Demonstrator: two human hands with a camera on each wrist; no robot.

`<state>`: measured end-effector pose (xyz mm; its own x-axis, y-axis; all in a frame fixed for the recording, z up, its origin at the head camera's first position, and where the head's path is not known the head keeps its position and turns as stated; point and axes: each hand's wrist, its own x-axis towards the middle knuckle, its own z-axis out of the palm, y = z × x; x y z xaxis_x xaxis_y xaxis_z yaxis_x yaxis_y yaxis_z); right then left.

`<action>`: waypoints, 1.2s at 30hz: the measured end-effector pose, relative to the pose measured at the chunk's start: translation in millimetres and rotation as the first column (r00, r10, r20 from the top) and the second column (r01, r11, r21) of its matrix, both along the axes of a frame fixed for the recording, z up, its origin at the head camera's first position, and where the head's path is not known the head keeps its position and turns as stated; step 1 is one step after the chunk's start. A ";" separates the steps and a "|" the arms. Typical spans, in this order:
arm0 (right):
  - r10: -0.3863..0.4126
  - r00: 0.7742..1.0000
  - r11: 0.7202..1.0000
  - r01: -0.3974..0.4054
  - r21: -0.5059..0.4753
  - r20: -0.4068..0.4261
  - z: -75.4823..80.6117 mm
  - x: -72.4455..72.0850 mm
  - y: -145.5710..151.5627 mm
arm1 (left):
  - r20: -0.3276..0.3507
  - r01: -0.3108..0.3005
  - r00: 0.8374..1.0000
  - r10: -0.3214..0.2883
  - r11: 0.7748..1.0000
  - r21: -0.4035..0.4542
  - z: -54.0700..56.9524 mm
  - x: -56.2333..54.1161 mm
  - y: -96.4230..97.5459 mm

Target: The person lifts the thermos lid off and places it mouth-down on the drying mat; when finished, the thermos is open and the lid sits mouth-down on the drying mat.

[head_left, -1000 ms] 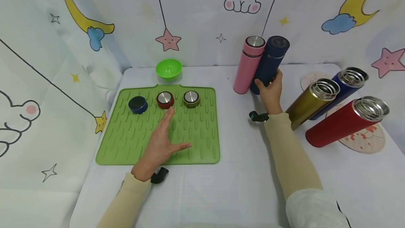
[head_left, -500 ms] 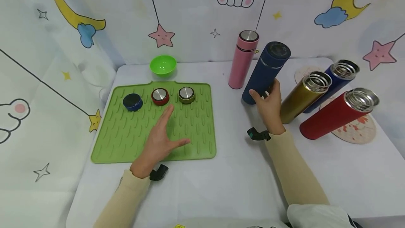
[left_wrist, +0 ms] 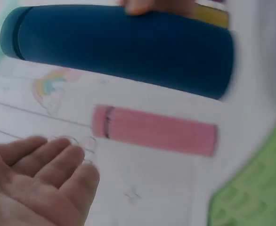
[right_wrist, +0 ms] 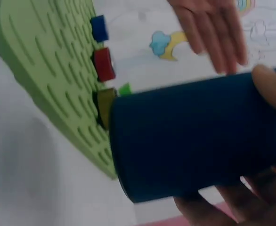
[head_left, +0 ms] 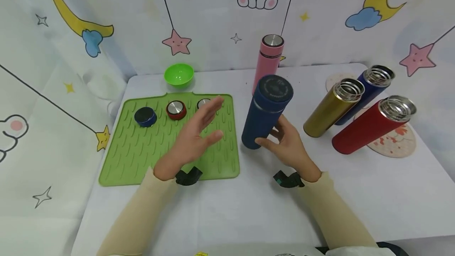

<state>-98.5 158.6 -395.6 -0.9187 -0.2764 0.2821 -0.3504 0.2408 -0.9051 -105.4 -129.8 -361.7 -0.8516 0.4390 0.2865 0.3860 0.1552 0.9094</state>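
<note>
Clock centred on the navy flask (head_left: 264, 113), as you see it in the head view. You have it in your right hand (head_left: 286, 147): thumb on one side, fingers round the other, grip on the lower part. Holding it low presumably leaves the lid unobstructed. Whether its base clears the tabletop (head_left: 227, 212) can't be settled; both wrist views are dim and blurred.

Your left hand (head_left: 193, 141), toward 8 o'clock, grasps nothing: fingers extended, palm toward the flask but apart from it, above the green mat (head_left: 220, 165).

At 9 o'clock on that mat sit the blue lid (head_left: 145, 116), red lid (head_left: 176, 110) and gold lid (head_left: 203, 102), the last partly hidden by your hand. The ribbing likely steadies them; spacing makes each easy to pick out.

At 3 o'clock: gold flask (head_left: 325, 112), blue flask (head_left: 371, 86), red flask (head_left: 369, 127), all uncapped, probably matched by colour to those lids. Pink flask (head_left: 267, 60), capped, at 12.
</note>
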 end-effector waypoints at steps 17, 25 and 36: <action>0.450 0.893 0.893 -0.450 0.023 0.008 -0.4 31.4 -14.1 | -0.012 0.547 0.829 -0.559 0.806 0.228 73.4 6.0 21.3; 0.448 0.894 0.892 -0.446 0.065 -0.017 0.5 31.3 -12.1 | -0.044 0.534 0.845 -0.534 0.833 0.144 77.3 12.0 19.8; 0.183 0.970 0.969 -0.151 0.197 -0.160 0.9 29.9 -12.3 | -0.239 0.257 0.950 -0.202 0.939 0.230 57.5 21.3 31.7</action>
<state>-68.6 146.3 -394.7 -0.7957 -0.4833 0.3652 -0.5488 0.3200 -0.7723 -84.1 -98.1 -304.2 -0.6452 0.5034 0.5747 0.5681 -0.1870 0.8015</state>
